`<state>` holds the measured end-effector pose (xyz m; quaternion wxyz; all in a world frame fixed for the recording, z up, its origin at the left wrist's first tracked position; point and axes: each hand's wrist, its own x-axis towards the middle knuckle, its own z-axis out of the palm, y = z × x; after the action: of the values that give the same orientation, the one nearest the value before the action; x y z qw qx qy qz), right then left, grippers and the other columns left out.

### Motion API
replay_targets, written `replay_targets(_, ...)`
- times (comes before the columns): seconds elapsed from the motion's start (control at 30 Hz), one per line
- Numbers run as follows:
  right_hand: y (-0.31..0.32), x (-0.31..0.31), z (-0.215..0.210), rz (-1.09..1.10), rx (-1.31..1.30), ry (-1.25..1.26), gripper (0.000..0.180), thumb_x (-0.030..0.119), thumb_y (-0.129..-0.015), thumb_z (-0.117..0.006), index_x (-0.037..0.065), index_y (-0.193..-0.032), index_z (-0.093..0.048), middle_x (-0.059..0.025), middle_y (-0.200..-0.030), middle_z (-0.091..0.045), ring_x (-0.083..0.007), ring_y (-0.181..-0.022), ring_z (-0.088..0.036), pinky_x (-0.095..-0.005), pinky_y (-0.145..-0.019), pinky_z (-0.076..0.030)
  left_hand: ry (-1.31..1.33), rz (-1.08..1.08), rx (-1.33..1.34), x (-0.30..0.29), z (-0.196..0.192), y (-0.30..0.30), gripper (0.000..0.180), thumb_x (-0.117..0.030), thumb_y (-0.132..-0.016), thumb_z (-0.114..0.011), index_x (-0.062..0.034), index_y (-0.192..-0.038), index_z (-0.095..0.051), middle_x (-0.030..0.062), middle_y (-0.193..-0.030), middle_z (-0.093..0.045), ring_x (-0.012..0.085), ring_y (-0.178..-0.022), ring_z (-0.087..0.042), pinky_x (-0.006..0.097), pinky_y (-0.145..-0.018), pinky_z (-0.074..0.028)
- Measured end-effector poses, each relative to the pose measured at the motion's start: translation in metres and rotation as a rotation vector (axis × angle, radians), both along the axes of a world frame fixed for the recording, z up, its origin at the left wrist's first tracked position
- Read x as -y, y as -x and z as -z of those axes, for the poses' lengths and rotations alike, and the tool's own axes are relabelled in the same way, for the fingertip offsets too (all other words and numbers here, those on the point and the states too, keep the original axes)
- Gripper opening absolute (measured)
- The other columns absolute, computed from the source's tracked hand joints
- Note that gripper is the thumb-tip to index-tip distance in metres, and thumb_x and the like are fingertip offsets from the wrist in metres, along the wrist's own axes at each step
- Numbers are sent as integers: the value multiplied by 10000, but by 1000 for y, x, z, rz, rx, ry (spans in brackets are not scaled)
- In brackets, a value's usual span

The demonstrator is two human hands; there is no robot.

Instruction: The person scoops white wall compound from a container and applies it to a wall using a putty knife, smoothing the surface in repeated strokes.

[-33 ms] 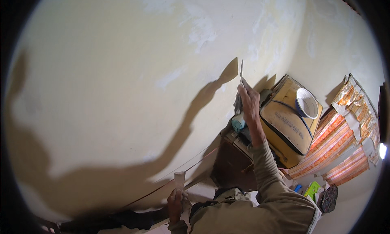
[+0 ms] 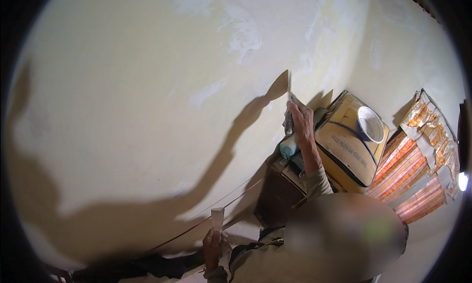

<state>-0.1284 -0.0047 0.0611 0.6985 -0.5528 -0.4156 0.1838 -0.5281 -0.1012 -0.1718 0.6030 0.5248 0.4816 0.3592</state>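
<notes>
Pressing scraper (image 2: 289, 98) to wall (image 2: 147, 111), center frame; our right hand (image 2: 301, 120) fingers wrapped round handle, left hand (image 2: 212, 241) gripping second blade (image 2: 217, 218). Light, stiff; hold by handle.

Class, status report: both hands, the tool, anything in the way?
Right hand presses thin flat blade to cream wall. Left hand holds pale flat scraper. Nothing blocking.

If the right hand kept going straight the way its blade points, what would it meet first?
Probably only more wall. The right hand holds a thin scraper blade aimed up along the cream wall. Next in that line is a rough white patch of the same wall. How firmly the blade touches is unclear.
</notes>
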Motion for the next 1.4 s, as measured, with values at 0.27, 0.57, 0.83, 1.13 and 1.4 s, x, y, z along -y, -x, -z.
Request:
replay_targets(0.27, 82, 32, 22, -155, 502, 154, 438, 184, -936, -647, 19, -1339, -599, -119, -949, -688, -176, -905, -624, -317, -853, -501, 67, 13, 39, -12, 16, 7, 343, -299, -1009, -514, -19, -879, -665, 17, -694, -596, 101, -627, -538, 290, -608, -438)
replay_targets(0.57, -28, -21, -23, 15, -43, -166, 289, 274, -990, -579, 0, -964, -665, 17, -602, -521, -72, -482, -479, -240, -438, -373, 45, 48, -89, -17, 40, 31, 329, -274, -992, -515, 20, -923, -645, 62, -738, -632, 149, -668, -558, 325, -647, -445)
replay_targets(0.83, 81, -7, -29, 52, 341, 1, 489, 228, -995, -582, -56, -1388, -522, 23, -699, -546, -67, -613, -493, -254, -535, -415, -15, 11, -83, -17, 59, 41, 328, -276, -970, -533, 35, -925, -627, 59, -746, -611, 165, -681, -529, 337, -667, -433)
replay_targets(1.13, 67, 13, -16, 121, 159, 24, 406, 142, -993, -556, -63, -1343, -564, -15, -606, -584, -48, -521, -526, -227, -466, -417, 125, 40, 103, -12, 12, 23, 292, -259, -985, -514, -22, -855, -624, 13, -715, -567, 98, -670, -506, 287, -643, -422)
replay_targets(1.4, 110, 5, -53, 15, 292, 48, 421, 219, -972, -609, -23, -1317, -604, -14, -694, -549, -61, -653, -502, -263, -575, -456, 56, 82, -31, -10, 41, 32, 263, -257, -985, -534, -25, -902, -626, -12, -693, -548, 87, -637, -485, 284, -599, -409)
